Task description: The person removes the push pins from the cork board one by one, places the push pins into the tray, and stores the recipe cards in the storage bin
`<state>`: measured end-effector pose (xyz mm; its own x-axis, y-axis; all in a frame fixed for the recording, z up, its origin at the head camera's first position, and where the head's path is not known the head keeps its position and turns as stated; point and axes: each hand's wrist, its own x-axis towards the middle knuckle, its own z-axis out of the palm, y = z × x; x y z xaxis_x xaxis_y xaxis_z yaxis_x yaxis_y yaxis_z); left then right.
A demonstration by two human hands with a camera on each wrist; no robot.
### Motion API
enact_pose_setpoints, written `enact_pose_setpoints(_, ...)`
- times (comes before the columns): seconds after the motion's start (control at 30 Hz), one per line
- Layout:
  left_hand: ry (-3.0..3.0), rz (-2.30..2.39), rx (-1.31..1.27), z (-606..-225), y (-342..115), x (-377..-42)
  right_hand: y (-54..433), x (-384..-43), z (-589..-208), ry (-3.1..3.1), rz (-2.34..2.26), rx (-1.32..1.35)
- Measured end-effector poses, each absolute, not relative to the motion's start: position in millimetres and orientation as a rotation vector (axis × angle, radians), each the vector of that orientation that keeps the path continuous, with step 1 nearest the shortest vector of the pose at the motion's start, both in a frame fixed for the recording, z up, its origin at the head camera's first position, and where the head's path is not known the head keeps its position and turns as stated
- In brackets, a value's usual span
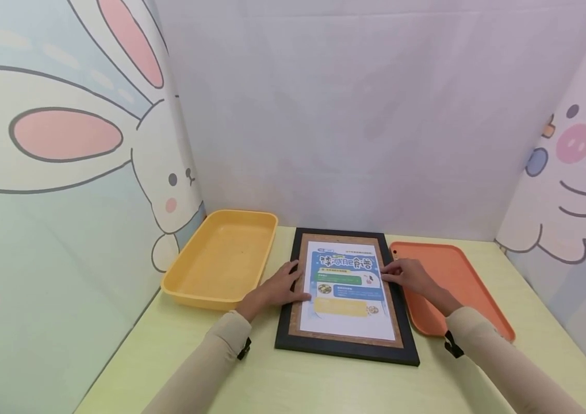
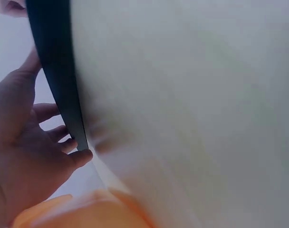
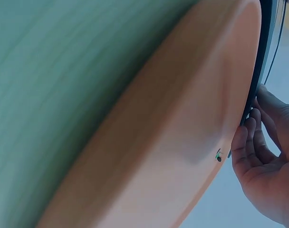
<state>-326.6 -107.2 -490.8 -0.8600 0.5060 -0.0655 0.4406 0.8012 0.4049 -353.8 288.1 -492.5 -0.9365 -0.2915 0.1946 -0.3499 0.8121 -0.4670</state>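
A black picture frame [image 1: 347,352] lies flat with a brown inner border. Inside it is a printed sheet [image 1: 347,326], white with blue, green and yellow blocks and Chinese characters. My left hand [image 1: 278,286] rests on the frame's left side, fingers spread, the tips reaching the brown border and the sheet's edge. In the left wrist view its fingers lie along the dark frame edge. At the sheet's right edge, the thumb and curled fingers of my right hand [image 1: 410,277] pinch the margin. The right wrist view shows this hand [image 3: 273,156] close against the frame's edge.
A yellow tray [image 1: 230,253] stands left of the frame, and an orange tray [image 1: 455,276] lies to its right, under my right forearm. The pale yellow-green table [image 1: 318,385] is bounded by a plain curtain [image 1: 375,115] behind and cartoon-printed side walls.
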Motion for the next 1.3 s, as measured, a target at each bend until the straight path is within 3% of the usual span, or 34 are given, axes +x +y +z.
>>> enact_pose_setpoints(0.57, 2.587, 1.298, 0.351, -499.1, -100.5, -328.2, 286.0, -353.6, -497.5, -2.874, 0.825, 0.46)
enact_pose_setpoints(1.03, 2.585, 1.374, 0.391, -498.6, -101.3, -328.2, 286.2, -352.9, -501.9, -2.854, 0.86, 0.457)
enact_pose_setpoints(1.3, 2.597, 1.356, 0.58, -495.4, -104.1, -326.5, 285.5, -351.3, -502.0, -2.848, 0.862, 0.45)
